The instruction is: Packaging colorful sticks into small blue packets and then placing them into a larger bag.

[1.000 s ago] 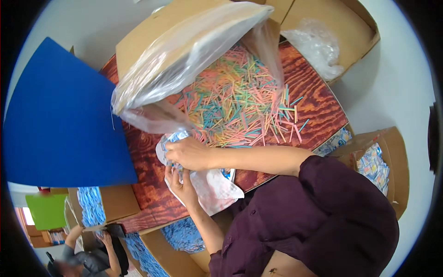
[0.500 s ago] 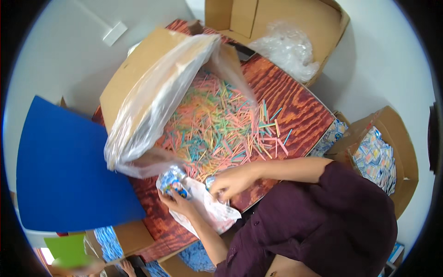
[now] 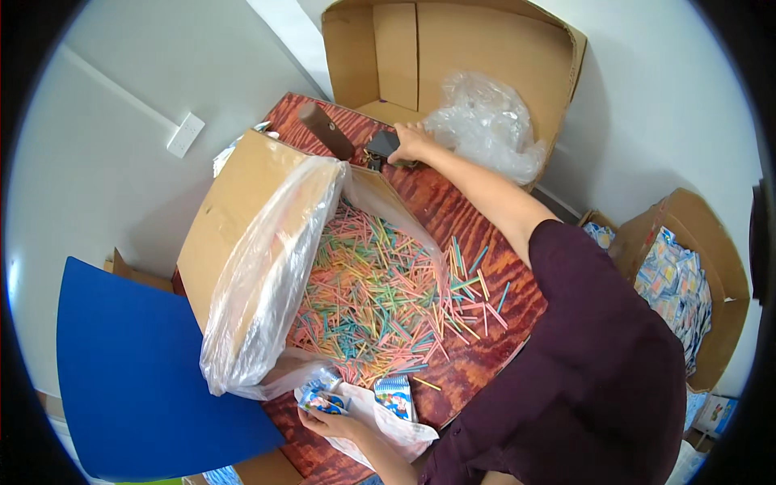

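Observation:
My left hand (image 3: 333,423) is closed round a small blue-and-white printed packet (image 3: 323,399) at the front edge of the table. Beside it a second blue-and-white packet (image 3: 394,396) lies on a crumpled white plastic bag (image 3: 368,412). Far across the table, my right hand (image 3: 411,144) has its fingers on the right end of a dark, flat phone (image 3: 383,144). Between my hands spreads a heap of thin coloured sticks (image 3: 364,291) in pink, green, yellow and blue. They spill out of a plastic-lined cardboard box (image 3: 234,210).
A brown cylinder (image 3: 326,131) leans near the phone. Behind the table stands a large carton (image 3: 477,48) with crumpled clear plastic (image 3: 489,129). A blue panel (image 3: 145,380) is at the left. At the right, another carton (image 3: 723,323) holds many small packets (image 3: 671,279).
My right hand has left the packets at the front and reached across to the phone at the far edge. The left hand still holds its packet. The view has shifted.

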A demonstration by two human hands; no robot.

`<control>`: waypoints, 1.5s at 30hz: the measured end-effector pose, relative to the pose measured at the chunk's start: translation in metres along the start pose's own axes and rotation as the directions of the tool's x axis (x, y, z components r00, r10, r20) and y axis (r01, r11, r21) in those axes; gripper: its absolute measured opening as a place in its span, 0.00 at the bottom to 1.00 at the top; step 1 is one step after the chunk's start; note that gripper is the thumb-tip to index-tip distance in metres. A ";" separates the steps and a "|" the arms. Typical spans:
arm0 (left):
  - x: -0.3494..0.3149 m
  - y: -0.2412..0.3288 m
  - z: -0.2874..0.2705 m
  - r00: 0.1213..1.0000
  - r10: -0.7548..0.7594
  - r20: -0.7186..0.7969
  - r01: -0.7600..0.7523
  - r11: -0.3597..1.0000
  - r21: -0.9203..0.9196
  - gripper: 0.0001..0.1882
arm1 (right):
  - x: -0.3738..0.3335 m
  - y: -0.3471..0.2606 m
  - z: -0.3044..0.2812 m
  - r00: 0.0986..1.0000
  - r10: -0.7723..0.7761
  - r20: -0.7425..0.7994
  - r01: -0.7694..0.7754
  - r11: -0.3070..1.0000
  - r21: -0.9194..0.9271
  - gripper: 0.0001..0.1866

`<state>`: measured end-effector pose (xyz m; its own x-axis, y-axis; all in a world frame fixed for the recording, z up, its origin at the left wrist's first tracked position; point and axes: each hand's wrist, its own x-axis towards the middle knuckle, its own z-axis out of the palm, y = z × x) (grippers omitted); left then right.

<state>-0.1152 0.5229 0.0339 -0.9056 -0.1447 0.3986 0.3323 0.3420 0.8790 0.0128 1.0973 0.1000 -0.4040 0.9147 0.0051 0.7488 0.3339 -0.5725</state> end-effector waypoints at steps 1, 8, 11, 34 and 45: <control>0.001 -0.004 -0.002 1.000 0.010 -0.003 -0.010 1.000 -0.022 0.18 | 0.000 -0.005 0.009 1.000 0.021 -0.018 -0.022 0.998 -0.056 0.49; 0.002 0.001 -0.001 1.000 -0.023 0.003 0.023 0.999 -0.044 0.18 | 0.013 -0.024 0.024 0.991 0.109 -0.076 -0.121 0.976 -0.181 0.47; 0.003 -0.002 -0.001 1.000 -0.008 0.010 0.009 0.998 -0.057 0.17 | 0.017 -0.022 0.030 0.991 0.095 -0.090 -0.111 0.975 -0.195 0.46; 0.010 -0.010 0.009 0.995 0.100 0.024 -0.102 0.991 0.084 0.18 | -0.029 0.012 0.017 0.985 -0.027 -0.173 0.000 0.988 -0.154 0.51; 0.005 0.004 0.006 0.990 0.096 0.104 -0.116 0.971 0.207 0.23 | -0.038 0.009 0.016 0.987 -0.025 -0.162 -0.001 0.988 -0.157 0.46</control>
<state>-0.1202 0.5289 0.0380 -0.8921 -0.0137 0.4517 0.3733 0.5410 0.7536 0.0266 1.0620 0.0810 -0.3319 0.9310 0.1517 0.8227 0.3644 -0.4363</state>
